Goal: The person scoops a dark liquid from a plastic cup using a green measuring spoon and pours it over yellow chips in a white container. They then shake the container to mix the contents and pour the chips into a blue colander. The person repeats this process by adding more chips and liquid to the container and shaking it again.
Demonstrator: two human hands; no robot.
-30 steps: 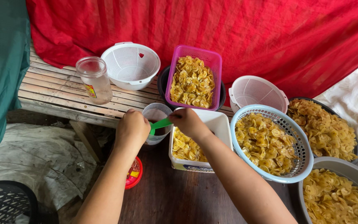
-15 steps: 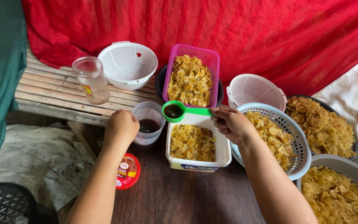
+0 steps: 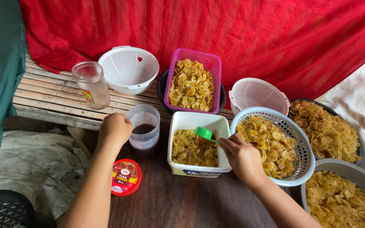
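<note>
Green scoop (image 3: 203, 133) in right hand (image 3: 243, 157); left hand (image 3: 114, 128) on one cup (image 3: 144, 126)

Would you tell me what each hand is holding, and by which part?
The right hand holds a green scoop by its handle; the left hand grips the clear jar of dark sauce by its side.

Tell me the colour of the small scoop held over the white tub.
Bright green. The scoop, in the right hand, shows best in the head view, above the white tub.
</note>
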